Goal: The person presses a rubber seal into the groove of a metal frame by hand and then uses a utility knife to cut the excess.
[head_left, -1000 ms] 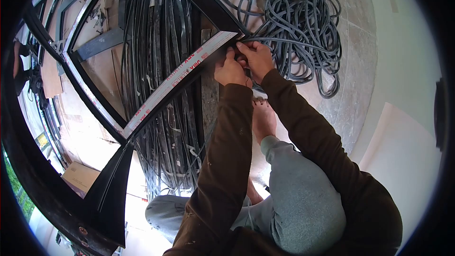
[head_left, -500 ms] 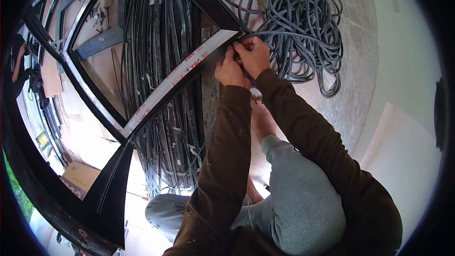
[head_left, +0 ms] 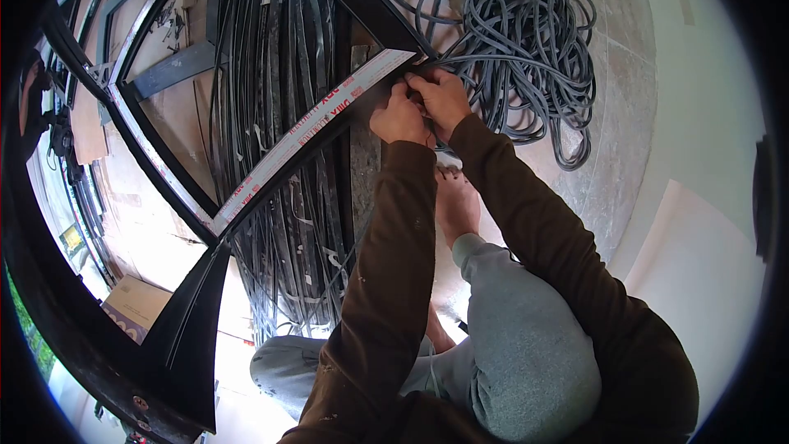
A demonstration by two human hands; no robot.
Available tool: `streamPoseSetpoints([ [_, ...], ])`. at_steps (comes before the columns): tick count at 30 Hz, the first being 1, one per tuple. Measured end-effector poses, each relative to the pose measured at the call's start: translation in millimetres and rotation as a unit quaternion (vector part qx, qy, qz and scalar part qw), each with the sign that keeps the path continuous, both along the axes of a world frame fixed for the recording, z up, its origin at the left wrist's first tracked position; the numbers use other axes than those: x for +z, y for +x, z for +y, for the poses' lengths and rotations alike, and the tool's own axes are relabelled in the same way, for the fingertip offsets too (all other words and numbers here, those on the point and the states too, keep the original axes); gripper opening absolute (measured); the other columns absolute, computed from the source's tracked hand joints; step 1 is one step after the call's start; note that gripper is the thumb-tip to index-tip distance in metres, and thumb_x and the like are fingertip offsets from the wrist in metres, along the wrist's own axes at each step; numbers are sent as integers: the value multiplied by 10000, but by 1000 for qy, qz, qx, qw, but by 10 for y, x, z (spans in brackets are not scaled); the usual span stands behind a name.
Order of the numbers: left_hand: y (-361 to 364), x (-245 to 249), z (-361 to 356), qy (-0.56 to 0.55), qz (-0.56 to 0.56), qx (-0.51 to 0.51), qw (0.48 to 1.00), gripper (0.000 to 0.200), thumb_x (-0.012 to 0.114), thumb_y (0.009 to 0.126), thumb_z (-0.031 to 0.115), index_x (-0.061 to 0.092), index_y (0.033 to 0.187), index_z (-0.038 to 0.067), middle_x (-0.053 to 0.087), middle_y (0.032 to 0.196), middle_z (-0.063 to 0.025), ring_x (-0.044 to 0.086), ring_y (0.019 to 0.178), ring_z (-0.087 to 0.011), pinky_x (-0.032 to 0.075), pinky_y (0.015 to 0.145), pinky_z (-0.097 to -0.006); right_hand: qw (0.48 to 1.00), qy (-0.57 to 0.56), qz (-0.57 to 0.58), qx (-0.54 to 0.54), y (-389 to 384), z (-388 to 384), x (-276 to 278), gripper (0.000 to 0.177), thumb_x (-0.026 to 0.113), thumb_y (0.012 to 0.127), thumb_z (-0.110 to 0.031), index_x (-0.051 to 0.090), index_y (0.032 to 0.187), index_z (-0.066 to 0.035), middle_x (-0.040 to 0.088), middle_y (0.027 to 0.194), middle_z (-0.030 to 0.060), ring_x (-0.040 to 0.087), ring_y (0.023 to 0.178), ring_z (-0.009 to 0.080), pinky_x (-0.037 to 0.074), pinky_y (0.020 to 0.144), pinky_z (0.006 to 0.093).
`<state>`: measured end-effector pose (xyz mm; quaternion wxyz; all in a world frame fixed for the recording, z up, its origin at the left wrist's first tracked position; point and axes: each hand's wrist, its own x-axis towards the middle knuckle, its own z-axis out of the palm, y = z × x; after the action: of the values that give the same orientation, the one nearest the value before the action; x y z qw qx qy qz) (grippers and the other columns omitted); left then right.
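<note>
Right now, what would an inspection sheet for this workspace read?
Surface: floor, whitish smudges on the right.
Job's things: black frame; red-printed film along its near side.
Clutter: bundle of long black strips beneath the frame; cardboard box at lower left.
Hands: left hand and right hand close together by the frame's corner; what they hold is hidden.
Cables: tangled grey coil, kind unclear, at upper right.
Surroundings: pale wall on the right; greenery at lower left.
</note>
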<state>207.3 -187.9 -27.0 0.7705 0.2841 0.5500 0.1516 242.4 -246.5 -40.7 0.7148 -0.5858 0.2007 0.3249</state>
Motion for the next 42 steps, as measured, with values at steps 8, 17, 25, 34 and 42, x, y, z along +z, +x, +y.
streamPoseSetpoints([
  [8,55,79,-16,30,32,-8,999,257,631,881,75,583,1024,-134,670,942,-178,679,782,-233,552,638,-324,994,-92,-58,14,34,64,-165,245,701,866,-165,624,936,56,668,827,106,616,682,152,493,595,301],
  [17,-13,-77,-10,12,-21,1,1000,241,625,906,113,591,1042,-83,675,959,-160,670,761,-205,548,635,-300,997,-66,-44,-11,-11,75,-146,205,692,867,-149,607,914,32,644,764,86,598,621,137,472,514,275],
  [25,-99,-12,6,9,-11,-4,1000,225,584,955,189,632,1020,-22,668,818,-68,507,502,-66,367,427,-208,1000,-21,-7,-2,-25,44,8,196,668,903,-158,577,963,5,590,753,48,514,536,89,415,455,227],
  [34,-87,-36,36,-22,10,19,1000,239,608,929,173,646,1020,-45,639,813,-78,568,578,-124,453,488,-259,995,-84,-48,35,-27,109,-34,273,707,857,-164,606,964,67,648,833,102,604,622,151,473,507,287],
  [42,-145,-97,23,6,-23,12,1000,238,587,943,174,616,1087,-13,666,942,-106,626,687,-153,509,565,-277,993,-93,-65,44,-52,110,-69,287,714,849,-180,603,957,62,650,840,107,607,615,153,473,493,298],
])
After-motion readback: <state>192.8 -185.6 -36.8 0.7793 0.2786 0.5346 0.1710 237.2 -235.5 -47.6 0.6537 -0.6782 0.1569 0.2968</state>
